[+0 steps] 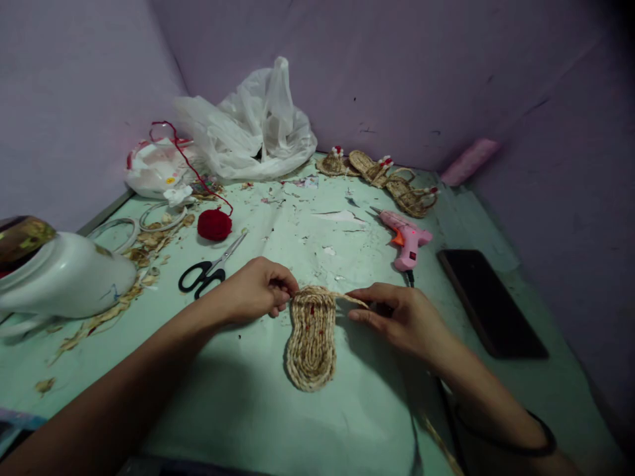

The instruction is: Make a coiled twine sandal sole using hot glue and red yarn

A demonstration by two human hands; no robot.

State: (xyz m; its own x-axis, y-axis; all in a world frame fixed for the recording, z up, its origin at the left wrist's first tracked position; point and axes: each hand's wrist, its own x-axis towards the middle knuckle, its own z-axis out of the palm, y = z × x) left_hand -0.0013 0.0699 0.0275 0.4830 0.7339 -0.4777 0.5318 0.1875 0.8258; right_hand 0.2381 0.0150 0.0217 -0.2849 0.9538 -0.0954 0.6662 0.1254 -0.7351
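Observation:
A small sole of coiled natural-fibre braid [312, 340] lies on the pale green table in front of me, with a few red spots near its top. My left hand [262, 287] pinches at the sole's upper left edge, fingers curled. A length of braided cord [351, 299] runs from the sole's upper right to my right hand [401, 317], where thumb and fingers close on it. The scissors [211, 268] with black handles lie beyond my left wrist. A pink glue gun [407, 237] rests on its side beyond my right hand.
A red yarn ball [215, 225] sits near the scissors. A white teapot-like vessel [74, 274] lies at left among dry scraps [143, 254]. At the back are a white plastic bag [258, 125] and small woven sandals [374, 172]. A dark phone [491, 301] lies at right.

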